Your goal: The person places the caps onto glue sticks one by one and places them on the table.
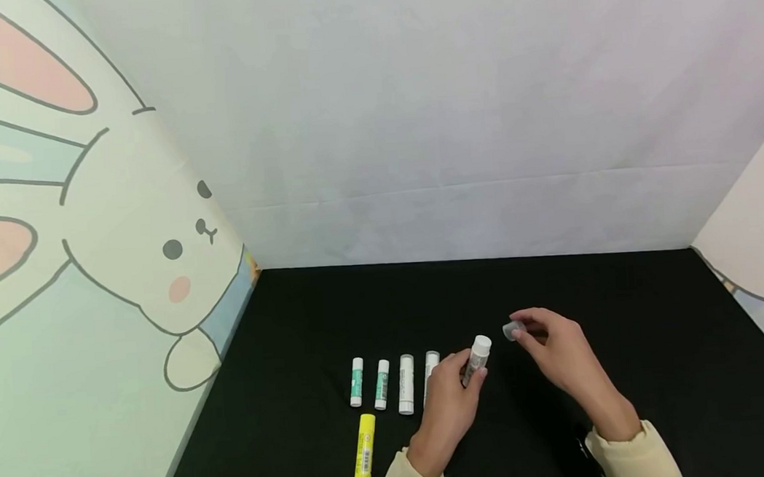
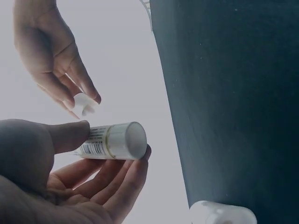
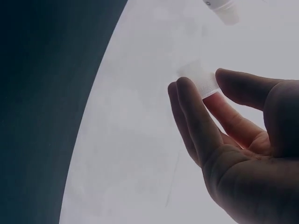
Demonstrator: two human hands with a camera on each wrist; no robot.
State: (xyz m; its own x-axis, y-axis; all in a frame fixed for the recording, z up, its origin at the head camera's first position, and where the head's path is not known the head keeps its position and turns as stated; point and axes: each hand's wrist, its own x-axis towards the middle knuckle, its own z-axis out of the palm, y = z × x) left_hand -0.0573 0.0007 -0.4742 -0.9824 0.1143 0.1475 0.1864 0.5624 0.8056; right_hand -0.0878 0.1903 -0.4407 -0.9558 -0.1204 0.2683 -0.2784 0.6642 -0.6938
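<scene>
My left hand [image 1: 446, 404] grips a white glue stick [image 1: 476, 362] with printed text and a barcode, tilted above the black table. Thumb and fingers go round its body in the left wrist view. The right hand [image 1: 565, 355] pinches a small, pale, ribbed cap [image 3: 204, 85] between thumb and fingertips. Cap and stick are apart, with a short gap between them. At the top of the right wrist view, the narrower pale end of the glue stick [image 3: 223, 10] points toward the cap.
On the black table [image 1: 281, 310], left of my hands, lie two green-and-white glue sticks [image 1: 356, 382] and two white ones [image 1: 406, 384], the rightmost partly behind the left hand. Nearer the front is a yellow glue stick [image 1: 365, 451]. A pale curtain [image 1: 447, 118] stands behind.
</scene>
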